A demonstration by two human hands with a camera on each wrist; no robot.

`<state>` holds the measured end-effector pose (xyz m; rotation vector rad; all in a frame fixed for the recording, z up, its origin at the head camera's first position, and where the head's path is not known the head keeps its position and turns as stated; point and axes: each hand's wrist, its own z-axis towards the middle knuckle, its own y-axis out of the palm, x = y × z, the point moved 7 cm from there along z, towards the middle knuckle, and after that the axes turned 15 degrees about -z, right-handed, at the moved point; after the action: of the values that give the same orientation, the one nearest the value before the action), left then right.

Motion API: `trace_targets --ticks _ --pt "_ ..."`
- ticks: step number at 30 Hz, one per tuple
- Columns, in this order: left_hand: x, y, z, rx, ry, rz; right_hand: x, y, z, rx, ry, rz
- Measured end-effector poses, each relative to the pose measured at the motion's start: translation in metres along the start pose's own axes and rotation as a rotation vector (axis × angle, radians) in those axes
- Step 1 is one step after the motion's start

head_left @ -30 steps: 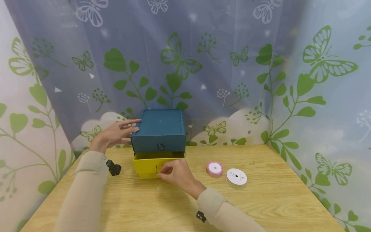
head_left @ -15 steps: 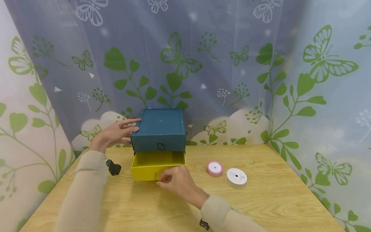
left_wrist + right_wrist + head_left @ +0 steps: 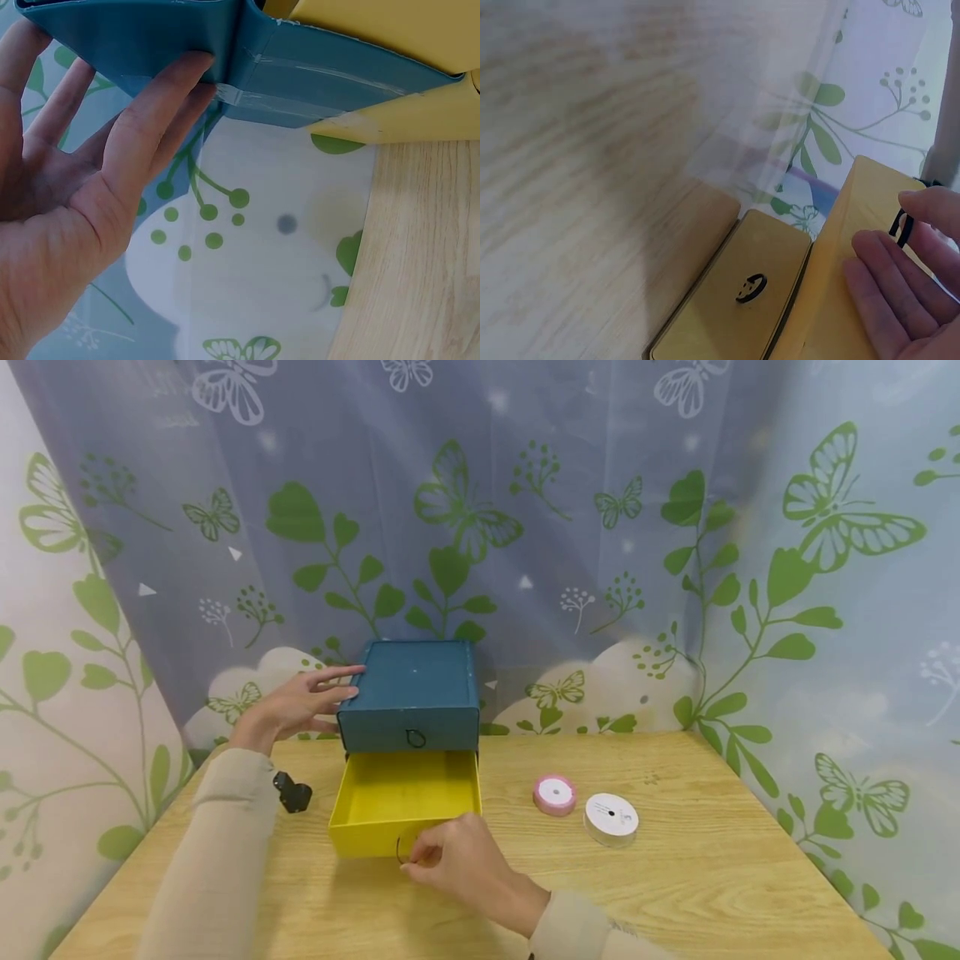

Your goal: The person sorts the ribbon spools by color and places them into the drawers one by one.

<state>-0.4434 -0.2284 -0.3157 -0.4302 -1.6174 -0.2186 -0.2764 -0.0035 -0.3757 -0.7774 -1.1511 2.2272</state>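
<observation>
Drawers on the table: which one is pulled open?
The upper yellow drawer, its black loop in the right hand: it juts out, while the blue drawer above and the lower yellow drawer are shut.

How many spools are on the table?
2: a pink spool, right of the open yellow drawer; and a white spool, farther right and slightly nearer. Any behind the blue box would be hidden.

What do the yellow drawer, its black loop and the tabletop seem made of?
Yellow drawer: probably matte card or plastic, by its thin, flat walls.
Black loop: perhaps dull cord or elastic, by its thin curve.
Tabletop: wood or printed laminate, low sheen, by its grain.
</observation>
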Motion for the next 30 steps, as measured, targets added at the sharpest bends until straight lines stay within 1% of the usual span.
trace_targets --ticks 5,14,21,26,30 --pt "0.000 -0.001 0.000 0.001 0.002 0.004 -0.007 0.000 -0.004 0.025 -0.043 -0.048" --pt "-0.001 0.001 0.000 -0.006 -0.003 -0.010 -0.015 0.001 -0.011 0.042 -0.079 -0.057" --pt "0.000 0.001 0.000 -0.015 -0.001 -0.008 -0.017 -0.001 -0.013 0.070 -0.118 -0.091" --pt "0.000 0.000 0.001 0.000 -0.009 -0.007 -0.014 -0.003 -0.015 0.039 -0.128 -0.053" --pt "0.001 0.001 0.000 -0.003 -0.008 -0.001 -0.008 -0.016 -0.018 0.064 -0.120 -0.001"
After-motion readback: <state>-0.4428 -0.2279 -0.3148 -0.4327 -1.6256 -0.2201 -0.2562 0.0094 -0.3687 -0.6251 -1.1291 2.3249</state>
